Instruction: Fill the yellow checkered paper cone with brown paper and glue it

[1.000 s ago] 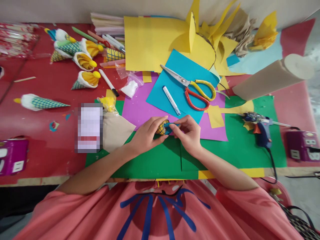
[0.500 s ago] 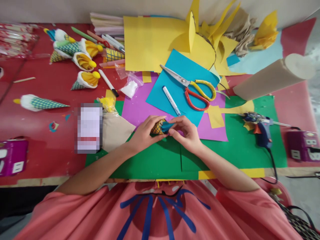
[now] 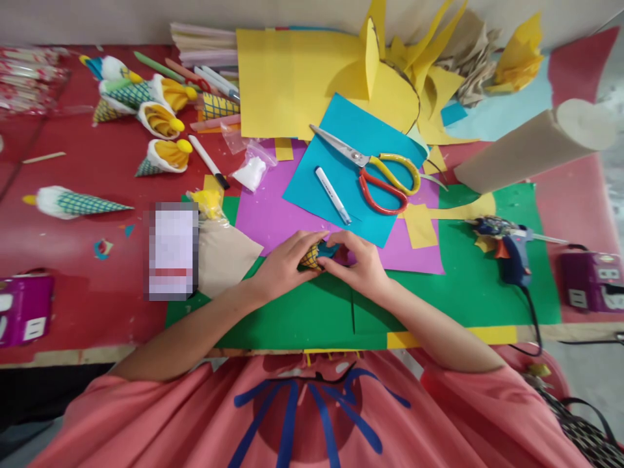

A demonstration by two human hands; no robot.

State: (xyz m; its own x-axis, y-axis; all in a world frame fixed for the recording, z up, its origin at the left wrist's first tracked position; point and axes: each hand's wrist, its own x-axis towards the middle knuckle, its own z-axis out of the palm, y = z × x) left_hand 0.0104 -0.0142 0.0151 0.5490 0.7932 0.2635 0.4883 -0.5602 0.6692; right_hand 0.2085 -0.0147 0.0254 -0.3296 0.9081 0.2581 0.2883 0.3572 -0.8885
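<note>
My left hand (image 3: 283, 263) and my right hand (image 3: 359, 261) meet over the green sheet (image 3: 439, 286) near the table's front. Between them sits a small yellow paper cone with a dark grid (image 3: 312, 255), and a piece of teal paper (image 3: 328, 249) pokes out of its mouth. The left fingers wrap round the cone. The right fingers pinch the teal paper at the cone's opening. Just beyond the hands lie a purple sheet (image 3: 273, 214) and a teal sheet (image 3: 361, 136) with a white marker (image 3: 332, 195) on it.
Red and yellow scissors (image 3: 380, 172) lie on the teal sheet. A blue glue gun (image 3: 509, 250) rests at the right, its cord running off the edge. Several finished cones (image 3: 156, 123) lie at the back left. A brown paper roll (image 3: 531, 146) is at the right, yellow paper (image 3: 292, 78) at the back.
The teal paper has gone deeper into the cone, so less of it shows. Both hands have closed in tighter round the cone.
</note>
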